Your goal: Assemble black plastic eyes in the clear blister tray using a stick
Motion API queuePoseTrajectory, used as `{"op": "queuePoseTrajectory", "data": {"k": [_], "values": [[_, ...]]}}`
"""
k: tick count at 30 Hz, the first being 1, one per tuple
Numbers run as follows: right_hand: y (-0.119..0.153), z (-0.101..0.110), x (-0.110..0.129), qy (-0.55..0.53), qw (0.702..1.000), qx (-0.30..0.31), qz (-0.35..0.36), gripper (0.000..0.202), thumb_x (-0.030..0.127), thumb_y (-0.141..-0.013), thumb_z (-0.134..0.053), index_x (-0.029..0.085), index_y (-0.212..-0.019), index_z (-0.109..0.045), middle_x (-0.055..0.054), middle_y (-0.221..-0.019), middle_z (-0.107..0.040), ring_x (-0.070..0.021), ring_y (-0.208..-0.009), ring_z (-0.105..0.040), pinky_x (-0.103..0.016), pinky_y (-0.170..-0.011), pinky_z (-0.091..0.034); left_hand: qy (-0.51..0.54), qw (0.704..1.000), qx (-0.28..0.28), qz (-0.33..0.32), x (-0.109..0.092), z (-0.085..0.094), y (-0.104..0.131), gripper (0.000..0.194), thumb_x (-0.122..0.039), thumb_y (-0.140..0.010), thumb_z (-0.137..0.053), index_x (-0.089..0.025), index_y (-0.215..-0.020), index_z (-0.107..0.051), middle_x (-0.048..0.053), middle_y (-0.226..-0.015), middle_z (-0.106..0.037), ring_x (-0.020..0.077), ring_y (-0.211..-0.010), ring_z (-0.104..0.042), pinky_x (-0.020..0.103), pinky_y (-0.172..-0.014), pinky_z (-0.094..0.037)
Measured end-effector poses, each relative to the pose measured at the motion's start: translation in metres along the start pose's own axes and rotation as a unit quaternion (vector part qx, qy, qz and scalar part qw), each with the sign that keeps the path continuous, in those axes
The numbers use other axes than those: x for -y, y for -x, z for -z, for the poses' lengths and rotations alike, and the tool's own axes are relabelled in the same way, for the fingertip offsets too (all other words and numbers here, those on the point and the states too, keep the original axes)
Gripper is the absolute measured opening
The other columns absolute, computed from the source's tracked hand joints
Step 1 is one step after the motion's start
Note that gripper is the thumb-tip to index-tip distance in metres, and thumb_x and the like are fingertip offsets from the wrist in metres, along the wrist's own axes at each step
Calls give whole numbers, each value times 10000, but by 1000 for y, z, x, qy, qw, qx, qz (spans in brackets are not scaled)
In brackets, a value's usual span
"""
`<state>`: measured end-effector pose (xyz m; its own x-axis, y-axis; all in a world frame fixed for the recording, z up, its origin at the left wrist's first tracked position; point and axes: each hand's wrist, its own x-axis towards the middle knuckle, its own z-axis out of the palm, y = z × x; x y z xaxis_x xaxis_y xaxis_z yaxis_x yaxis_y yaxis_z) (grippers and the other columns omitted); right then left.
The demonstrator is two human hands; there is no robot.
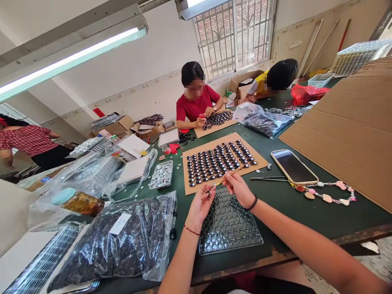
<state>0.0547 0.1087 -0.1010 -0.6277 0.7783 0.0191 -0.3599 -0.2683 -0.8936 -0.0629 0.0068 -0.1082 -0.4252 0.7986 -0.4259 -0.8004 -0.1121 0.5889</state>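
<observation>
My left hand (203, 202) pinches a small black piece above the near edge of the cardboard sheet. In my right hand (239, 188) is a thin brush-like tool (236, 170), its yellowish tip pointing at the black piece. Beneath both hands lies a clear plastic tray (229, 228) with rows of round cavities. Beyond them, the cardboard sheet (190, 188) carries rows of black oval pieces with white spots (214, 161). A small clear box (161, 174) of whitish round parts stands to the left of the sheet.
A big bag of black pieces (122, 241) fills the near left, beside a jar (78, 201). A phone (294, 166), tweezers (269, 179) and a bead strap (327, 197) lie right, near a large cardboard panel (346, 134). Across the table, a person in red (199, 102) handles pieces.
</observation>
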Motion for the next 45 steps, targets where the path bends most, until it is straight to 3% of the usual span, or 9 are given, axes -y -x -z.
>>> {"op": "queuePoseTrajectory", "data": {"k": [4,8,12,16,21,25,30,35,45], "values": [[0,1,0,4,1000,-11,-4,369,523,-719,-535,160,-765,-488,41,-579,-519,-25,-324,-329,-175,-337,-227,-76,996,43,-17,2,-5,6,303,31,-720,-476,-98,-986,-539,121,-1045,-586,194,-992,-573,292,-869,-467],[1,1,0,27,1000,-4,2,360,520,-741,-515,163,-774,-487,35,-597,-519,-29,-336,-331,-183,-344,-232,-209,975,63,-38,5,-8,10,300,-204,-765,-550,-145,-1049,-472,112,-980,-621,167,-731,-642,282,-668,-513],[7,0,-1,82,996,10,46,336,515,-784,-469,179,-780,-471,38,-588,-499,-46,-342,-326,-199,-347,-248,-403,911,51,-75,9,-5,8,300,-389,-742,-550,-170,-924,-452,38,-710,-640,104,-422,-541,186,-382,-361],[15,1,-5,189,974,38,115,297,479,-835,-419,193,-784,-477,15,-614,-520,-78,-400,-387,-215,-389,-304,-561,812,14,-163,12,1,3,260,-415,-728,-536,-161,-769,-497,-59,-417,-474,67,-332,-378,180,-374,-255],[18,2,-9,269,950,51,152,281,442,-870,-374,197,-799,-493,-1,-633,-537,-116,-476,-469,-232,-443,-354,-597,780,25,-186,10,3,1,273,-415,-758,-487,-156,-782,-571,-69,-411,-410,79,-368,-384,196,-398,-253],[17,3,-5,300,935,47,185,263,400,-888,-348,197,-780,-475,-2,-624,-532,-131,-532,-503,-247,-524,-390,-574,799,10,-178,9,1,1,262,-394,-685,-591,-141,-752,-575,-42,-441,-483,94,-398,-450,204,-406,-328],[20,3,-1,431,863,76,252,263,339,-899,-305,190,-793,-494,-45,-723,-575,-164,-659,-538,-267,-601,-389,-476,865,35,-156,9,-3,2,351,-295,-598,-686,-123,-894,-610,5,-572,-587,117,-507,-539,253,-508,-466],[21,4,-1,490,821,97,277,304,325,-909,-254,182,-828,-510,-69,-766,-602,-172,-672,-548,-275,-611,-387,-465,872,34,-148,7,-4,3,330,-258,-597,-689,-121,-891,-629,28,-621,-612,126,-546,-563,266,-542,-490],[20,3,-5,524,787,103,309,334,295,-917,-230,171,-846,-532,-75,-802,-610,-169,-692,-549,-273,-621,-378,-462,871,55,-156,8,0,3,321,-264,-632,-671,-125,-915,-613,36,-637,-611,128,-563,-569,263,-553,-489]]}}
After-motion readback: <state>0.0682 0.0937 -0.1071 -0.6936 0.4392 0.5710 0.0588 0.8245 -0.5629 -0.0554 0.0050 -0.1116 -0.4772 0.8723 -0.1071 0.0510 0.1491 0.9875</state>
